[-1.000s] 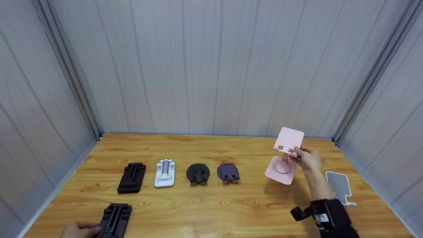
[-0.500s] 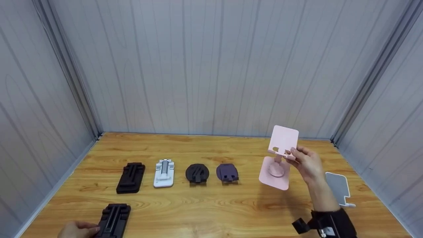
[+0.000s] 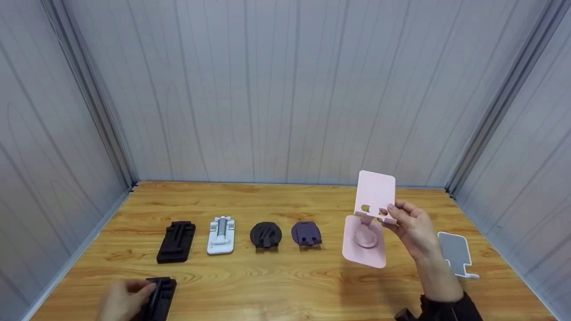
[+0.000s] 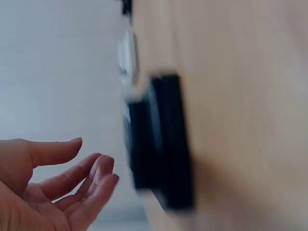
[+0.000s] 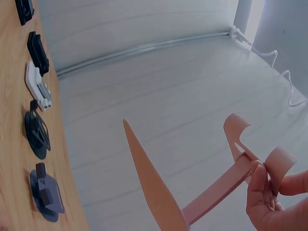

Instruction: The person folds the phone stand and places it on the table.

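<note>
My right hand (image 3: 415,229) grips the lower edge of the pink phone stand (image 3: 375,192), thumb in front near its cut-outs. The stand is unfolded, its square base hanging over the table. In the right wrist view, fingers and thumb pinch the stand by its curved lip (image 5: 280,166). At the front left, my left hand (image 3: 122,301) overlaps a folded black phone stand (image 3: 165,296) in the head view. The left wrist view has that hand (image 4: 62,187) with loosely bent fingers and nothing between them, a gap separating it from the blurred black stand (image 4: 161,144).
A row of folded stands lies across the wooden table (image 3: 267,294): black (image 3: 176,242), white (image 3: 221,236), round black (image 3: 266,235) and purple (image 3: 306,234). A grey stand with white edging (image 3: 456,252) lies by my right forearm. Pale panels wall the back and sides.
The pink stand has moved left and nearer in my right hand. My left hand has left the black stand's side edge and lifted over it, shifting right.
</note>
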Demonstrator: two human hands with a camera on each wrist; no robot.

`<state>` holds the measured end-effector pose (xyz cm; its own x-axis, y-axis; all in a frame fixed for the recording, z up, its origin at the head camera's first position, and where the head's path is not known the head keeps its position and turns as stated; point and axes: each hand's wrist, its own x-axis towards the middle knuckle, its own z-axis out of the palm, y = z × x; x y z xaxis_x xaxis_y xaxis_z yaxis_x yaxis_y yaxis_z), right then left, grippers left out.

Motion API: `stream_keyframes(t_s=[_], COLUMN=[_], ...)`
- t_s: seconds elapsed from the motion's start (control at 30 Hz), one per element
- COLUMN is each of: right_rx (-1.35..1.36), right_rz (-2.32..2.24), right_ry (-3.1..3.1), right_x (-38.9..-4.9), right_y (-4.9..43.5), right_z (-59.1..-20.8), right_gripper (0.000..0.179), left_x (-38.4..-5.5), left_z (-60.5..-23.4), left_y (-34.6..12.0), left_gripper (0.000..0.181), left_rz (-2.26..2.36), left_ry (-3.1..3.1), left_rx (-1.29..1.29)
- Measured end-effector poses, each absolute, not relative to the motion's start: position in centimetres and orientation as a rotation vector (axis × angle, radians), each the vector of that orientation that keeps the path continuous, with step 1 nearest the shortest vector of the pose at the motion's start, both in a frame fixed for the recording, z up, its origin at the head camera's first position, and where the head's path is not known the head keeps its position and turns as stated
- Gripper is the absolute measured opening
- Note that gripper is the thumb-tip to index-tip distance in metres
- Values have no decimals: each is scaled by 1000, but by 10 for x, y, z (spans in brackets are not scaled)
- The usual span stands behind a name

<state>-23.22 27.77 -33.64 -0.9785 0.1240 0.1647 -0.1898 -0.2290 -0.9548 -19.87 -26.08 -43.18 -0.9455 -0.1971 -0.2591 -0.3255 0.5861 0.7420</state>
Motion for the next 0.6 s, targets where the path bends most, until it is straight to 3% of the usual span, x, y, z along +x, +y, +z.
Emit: stream_keyframes(t_s=[0.37,0.6], right_rx=[153,303], right_rz=[2307,2365], right_ry=[-1873,-1866], right_x=[-217,-209], right_y=[262,255], right_z=[-337,-342], right_gripper=[23,23], left_x=[-208,-205], left_z=[-409,-406], left_y=[-159,-108], left_gripper=[20,27], left_rz=[1492,1733], left_ry=[2644,2448], left_rx=[-134,255])
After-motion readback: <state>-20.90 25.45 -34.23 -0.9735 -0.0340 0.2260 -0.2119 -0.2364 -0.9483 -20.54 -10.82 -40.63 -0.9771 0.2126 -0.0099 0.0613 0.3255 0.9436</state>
